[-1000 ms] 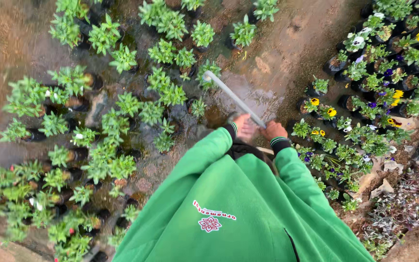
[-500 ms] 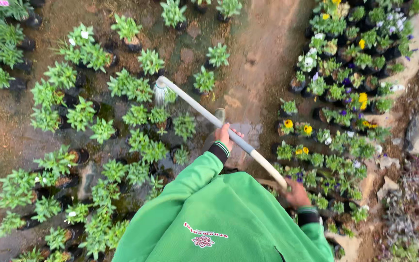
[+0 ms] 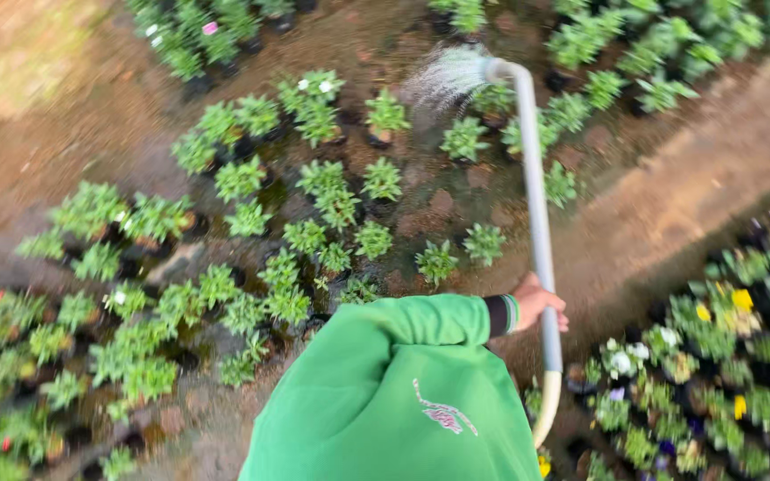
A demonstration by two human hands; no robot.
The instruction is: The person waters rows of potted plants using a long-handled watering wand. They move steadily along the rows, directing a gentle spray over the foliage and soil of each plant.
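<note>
Your fingers curl around the grey watering wand, closed on its shaft just above the point where the grey tube meets a pale yellowish hose. This is your left hand, seen in the head view at the end of a green sleeve with a dark striped cuff. Your right hand is out of sight, so its state cannot be told.

Head view, wand: the shaft runs nearly straight away from you, from the hand up to a bent head near the top edge. A fan of water spray leaves the head toward the left and falls over the potted seedlings standing in dark pots on wet brown soil.

Head view, surroundings: the green seedlings stand in loose rows to the left of the wand and beyond it, a few bearing small white blooms. To the right of the wand, across a bare strip of wet soil, a second bed of flowering plants shows yellow, white and purple flowers. Your green sweatshirt fills the lower middle, with a small embroidered mark on its front.
</note>
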